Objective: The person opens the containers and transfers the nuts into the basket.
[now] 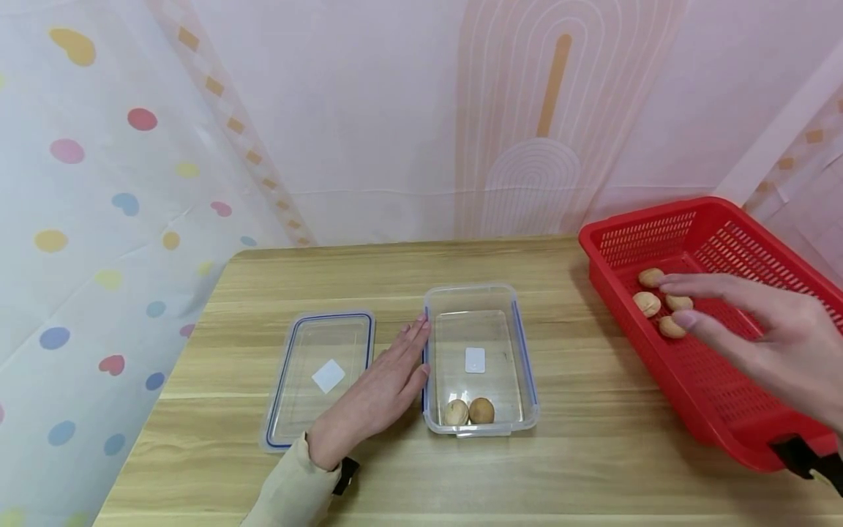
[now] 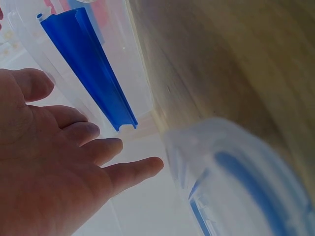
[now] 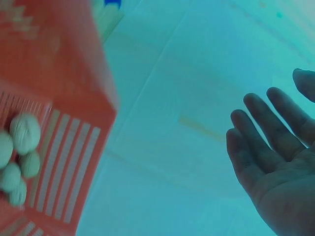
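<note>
My left hand (image 1: 382,384) rests with straight fingers along the left side of a clear plastic food container (image 1: 476,296). Two walnuts (image 1: 481,411) sit at the container's near end, beyond a white label on its floor. In the left wrist view the fingers (image 2: 133,176) extend beside the container's blue clip (image 2: 88,66). Over the red plastic basket (image 1: 685,406), my right hand (image 1: 777,329) hovers, fingers extended and thumb apart, holding nothing. Several walnuts (image 1: 647,304) lie in the basket's far left part, partly covered by that hand; the right wrist view shows the walnuts (image 3: 25,132) bunched together.
Left of the container lies its clear lid (image 1: 304,380) with a blue seal, flat on the wooden table (image 1: 560,468) and partly behind my left forearm. The basket stands at the table's right side. A patterned cloth (image 1: 369,124) hangs behind the table.
</note>
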`<control>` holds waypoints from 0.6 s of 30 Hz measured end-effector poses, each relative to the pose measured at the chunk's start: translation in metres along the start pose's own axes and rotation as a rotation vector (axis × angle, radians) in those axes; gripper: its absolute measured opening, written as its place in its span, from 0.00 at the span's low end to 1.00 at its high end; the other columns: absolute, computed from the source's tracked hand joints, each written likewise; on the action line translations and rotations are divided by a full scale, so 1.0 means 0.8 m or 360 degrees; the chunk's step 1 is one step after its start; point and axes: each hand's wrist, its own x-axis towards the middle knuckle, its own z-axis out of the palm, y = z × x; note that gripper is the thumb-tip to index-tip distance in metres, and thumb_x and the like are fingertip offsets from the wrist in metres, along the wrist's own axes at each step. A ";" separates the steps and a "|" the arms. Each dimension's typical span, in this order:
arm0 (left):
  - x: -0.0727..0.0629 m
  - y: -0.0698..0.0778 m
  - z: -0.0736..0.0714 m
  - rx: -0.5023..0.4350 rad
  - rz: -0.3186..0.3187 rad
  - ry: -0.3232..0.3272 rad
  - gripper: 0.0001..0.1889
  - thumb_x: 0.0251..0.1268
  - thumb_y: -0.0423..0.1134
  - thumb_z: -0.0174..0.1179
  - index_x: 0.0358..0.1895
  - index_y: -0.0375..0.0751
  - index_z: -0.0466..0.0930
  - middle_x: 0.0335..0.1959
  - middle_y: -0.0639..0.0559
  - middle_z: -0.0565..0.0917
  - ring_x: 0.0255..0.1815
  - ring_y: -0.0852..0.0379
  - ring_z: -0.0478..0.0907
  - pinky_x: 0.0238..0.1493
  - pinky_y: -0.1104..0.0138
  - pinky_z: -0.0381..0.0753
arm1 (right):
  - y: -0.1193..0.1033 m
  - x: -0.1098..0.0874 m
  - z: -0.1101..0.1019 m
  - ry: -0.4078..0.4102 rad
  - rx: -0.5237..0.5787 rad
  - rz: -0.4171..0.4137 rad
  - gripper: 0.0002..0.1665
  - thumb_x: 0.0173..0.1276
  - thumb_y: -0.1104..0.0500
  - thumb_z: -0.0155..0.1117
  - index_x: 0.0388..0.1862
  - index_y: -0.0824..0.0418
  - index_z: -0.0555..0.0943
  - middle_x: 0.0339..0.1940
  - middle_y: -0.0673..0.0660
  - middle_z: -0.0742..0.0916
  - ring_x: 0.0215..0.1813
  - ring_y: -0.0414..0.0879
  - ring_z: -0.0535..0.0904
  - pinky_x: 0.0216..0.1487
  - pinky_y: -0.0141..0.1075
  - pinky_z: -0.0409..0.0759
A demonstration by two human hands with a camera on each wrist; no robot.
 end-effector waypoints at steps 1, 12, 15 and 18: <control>0.000 0.000 0.000 -0.0001 -0.0007 -0.0005 0.32 0.86 0.44 0.43 0.83 0.35 0.47 0.85 0.46 0.43 0.84 0.41 0.47 0.81 0.47 0.53 | -0.004 -0.002 0.002 -0.0012 0.0015 -0.0027 0.32 0.55 0.69 0.81 0.59 0.51 0.87 0.58 0.41 0.88 0.65 0.23 0.74 0.59 0.12 0.68; -0.001 0.001 -0.002 -0.0009 -0.0019 -0.0011 0.32 0.86 0.45 0.42 0.83 0.35 0.46 0.85 0.47 0.43 0.84 0.43 0.46 0.81 0.47 0.52 | -0.047 -0.008 0.031 -0.0171 0.0032 -0.0226 0.41 0.48 0.65 0.86 0.63 0.46 0.85 0.61 0.44 0.87 0.64 0.27 0.76 0.61 0.15 0.69; -0.001 0.001 -0.001 -0.0010 -0.0018 -0.0012 0.32 0.86 0.45 0.42 0.83 0.35 0.47 0.85 0.46 0.43 0.84 0.43 0.46 0.81 0.47 0.52 | -0.054 -0.007 0.043 -0.0192 0.0133 -0.0328 0.35 0.55 0.60 0.83 0.64 0.49 0.84 0.62 0.47 0.86 0.66 0.32 0.77 0.65 0.18 0.69; -0.001 0.001 -0.002 -0.0004 -0.0019 -0.0014 0.32 0.86 0.45 0.42 0.83 0.35 0.47 0.85 0.46 0.43 0.84 0.42 0.46 0.81 0.48 0.52 | -0.057 -0.008 0.057 -0.0223 0.0213 -0.0393 0.32 0.58 0.59 0.81 0.63 0.54 0.84 0.63 0.50 0.86 0.67 0.37 0.77 0.68 0.20 0.68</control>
